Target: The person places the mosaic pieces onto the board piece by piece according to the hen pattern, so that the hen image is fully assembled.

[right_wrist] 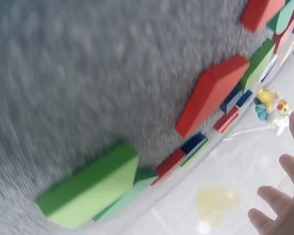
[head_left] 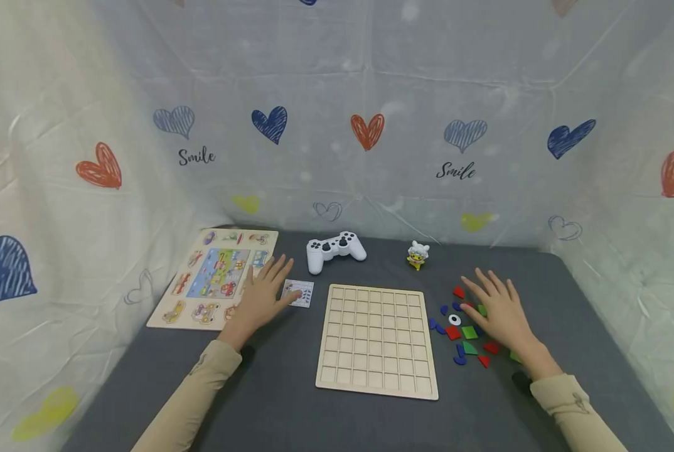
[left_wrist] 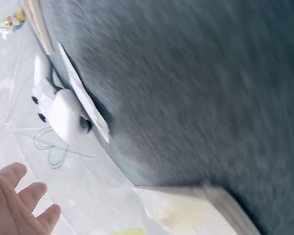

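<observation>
Appears to be at a stage of readiness: with the left hand (head_left: 262,301) spread and relaxed, holding nothing, near the card (head_left: 304,288) and over the edge of the puzzle board (head_left: 159,322); with the right hand (head_left: 502,319) equally spread, gripping nothing, over the red, blue and green pieces (head_left: 469,333), scattered to the right of the grid board (head_left: 378,342). Would call next, most probably, for lowering the right hand, choosing one flat piece and pinching it by its thin edges, without pushing the others. Can see no piece in the square compartments of the grid board; can see on the puzzle board small figures (head_left: 205,313) around a central picture (head_left: 218,273), but cannot tell if printed or set into recesses.
</observation>
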Demonstrator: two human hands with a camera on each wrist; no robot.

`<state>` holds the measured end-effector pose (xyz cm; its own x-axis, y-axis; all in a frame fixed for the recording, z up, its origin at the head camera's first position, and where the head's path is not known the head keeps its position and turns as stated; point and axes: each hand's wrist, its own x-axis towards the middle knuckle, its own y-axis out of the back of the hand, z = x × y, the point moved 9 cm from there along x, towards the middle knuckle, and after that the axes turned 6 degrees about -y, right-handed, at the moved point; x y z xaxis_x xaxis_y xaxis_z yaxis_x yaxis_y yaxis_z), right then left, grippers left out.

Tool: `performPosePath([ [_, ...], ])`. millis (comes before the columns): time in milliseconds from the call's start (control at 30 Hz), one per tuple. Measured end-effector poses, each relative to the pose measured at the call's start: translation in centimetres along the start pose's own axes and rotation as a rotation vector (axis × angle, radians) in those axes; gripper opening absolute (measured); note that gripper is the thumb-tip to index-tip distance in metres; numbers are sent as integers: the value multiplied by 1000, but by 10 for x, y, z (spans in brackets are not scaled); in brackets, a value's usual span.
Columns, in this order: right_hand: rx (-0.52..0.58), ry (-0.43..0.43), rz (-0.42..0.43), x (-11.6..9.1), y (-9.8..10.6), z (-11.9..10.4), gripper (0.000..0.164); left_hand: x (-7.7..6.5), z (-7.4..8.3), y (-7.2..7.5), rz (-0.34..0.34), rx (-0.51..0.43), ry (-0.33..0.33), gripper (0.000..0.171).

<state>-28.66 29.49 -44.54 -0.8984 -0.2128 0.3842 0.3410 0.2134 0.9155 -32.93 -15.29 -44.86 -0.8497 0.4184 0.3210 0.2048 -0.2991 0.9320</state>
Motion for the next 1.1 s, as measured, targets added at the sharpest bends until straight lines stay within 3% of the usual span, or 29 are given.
performPosePath([
  [433, 11, 23, -21, -12, -5, -12, 54, -18, 27, -13, -93, -48, 19, 78],
  [800, 62, 21, -38, -18, -4, -13, 43, -31, 58, -26, -177, -132, -46, 76],
  [1100, 55, 11, -101, -15, -8, -8, 39, -36, 73, -41, -275, -215, -51, 75],
])
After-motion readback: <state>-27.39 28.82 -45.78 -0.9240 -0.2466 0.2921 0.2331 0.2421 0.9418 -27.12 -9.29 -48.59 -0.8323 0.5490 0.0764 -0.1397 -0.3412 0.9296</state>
